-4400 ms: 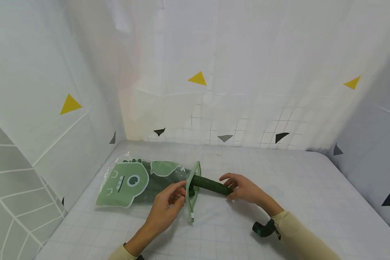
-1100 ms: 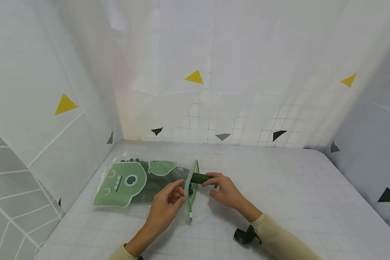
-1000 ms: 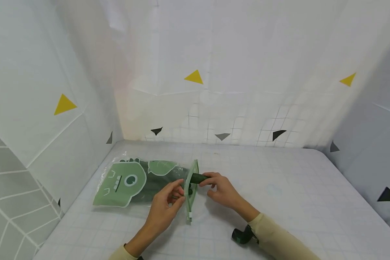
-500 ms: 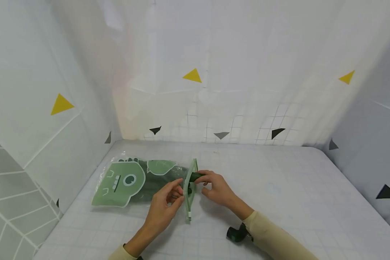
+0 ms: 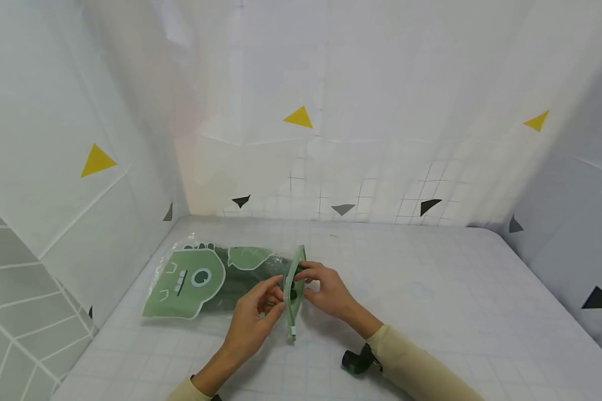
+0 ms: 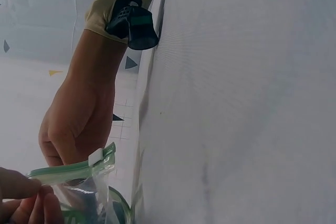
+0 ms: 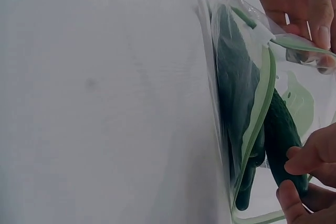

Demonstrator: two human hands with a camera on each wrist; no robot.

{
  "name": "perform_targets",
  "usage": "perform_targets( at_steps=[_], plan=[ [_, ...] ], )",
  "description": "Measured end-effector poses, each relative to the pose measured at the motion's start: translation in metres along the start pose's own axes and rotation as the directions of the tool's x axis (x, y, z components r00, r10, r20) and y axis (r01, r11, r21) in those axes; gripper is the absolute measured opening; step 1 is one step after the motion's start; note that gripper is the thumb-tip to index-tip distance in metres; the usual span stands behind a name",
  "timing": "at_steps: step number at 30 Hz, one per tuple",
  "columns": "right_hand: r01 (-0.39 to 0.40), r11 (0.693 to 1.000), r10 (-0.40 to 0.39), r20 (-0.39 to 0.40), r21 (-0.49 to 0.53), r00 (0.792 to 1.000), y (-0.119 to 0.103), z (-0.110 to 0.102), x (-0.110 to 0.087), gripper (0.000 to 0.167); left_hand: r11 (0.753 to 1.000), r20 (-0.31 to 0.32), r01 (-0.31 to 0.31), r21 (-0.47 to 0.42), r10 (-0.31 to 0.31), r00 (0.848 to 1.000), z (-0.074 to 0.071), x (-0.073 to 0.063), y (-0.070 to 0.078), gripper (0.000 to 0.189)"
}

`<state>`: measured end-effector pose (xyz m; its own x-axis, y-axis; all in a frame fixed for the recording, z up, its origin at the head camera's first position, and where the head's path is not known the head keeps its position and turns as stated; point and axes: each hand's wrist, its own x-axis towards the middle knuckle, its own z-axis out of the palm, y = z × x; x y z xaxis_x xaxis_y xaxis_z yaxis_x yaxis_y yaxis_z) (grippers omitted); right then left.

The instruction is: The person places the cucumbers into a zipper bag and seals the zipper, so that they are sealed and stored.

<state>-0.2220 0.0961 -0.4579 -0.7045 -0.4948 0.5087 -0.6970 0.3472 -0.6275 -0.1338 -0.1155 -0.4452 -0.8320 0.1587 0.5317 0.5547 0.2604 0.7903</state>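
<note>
A clear zip bag [image 5: 213,278] with a green cartoon monster print lies on its side, its mouth facing right and open. My left hand [image 5: 253,317] pinches the near edge of the bag's green rim [image 7: 302,47] between thumb and fingers. At the mouth, my right hand [image 5: 333,292] holds the end of a dark green cucumber [image 7: 281,129], most of which is inside the bag. Other cucumbers [image 7: 231,72] lie within, beside it. In the head view, the right fingers and the rim hide nearly all of the held cucumber. A white slider [image 7: 262,34] sits at one rim end.
The bag rests on a white table [image 5: 446,289] with a faint grid. White sheeting [image 5: 381,83] with yellow and dark triangles stands behind and at both sides. A black wrist camera [image 5: 357,361] hangs below the right sleeve, close to the tabletop.
The right hand has moved left to the bag's mouth, sliding the cucumber in until little of it shows outside. The left hand and the bag have stayed nearly in place.
</note>
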Motion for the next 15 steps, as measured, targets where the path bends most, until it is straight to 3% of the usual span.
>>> perform_targets(
  at_steps=[10, 15],
  plan=[
    [-0.002, 0.997, 0.001, 0.016, 0.079, 1.0, 0.0, 0.011, 0.006, 0.045, 1.0, 0.009, 0.018, 0.008, -0.018, 1.0, -0.001, 0.0, -0.001, 0.052],
    [-0.01, 0.996, 0.008, 0.019, 0.091, 1.0, -0.002, 0.015, 0.009, 0.042, 1.0, 0.013, 0.019, -0.002, -0.019, 1.0, -0.001, 0.0, -0.002, 0.052]
  ],
)
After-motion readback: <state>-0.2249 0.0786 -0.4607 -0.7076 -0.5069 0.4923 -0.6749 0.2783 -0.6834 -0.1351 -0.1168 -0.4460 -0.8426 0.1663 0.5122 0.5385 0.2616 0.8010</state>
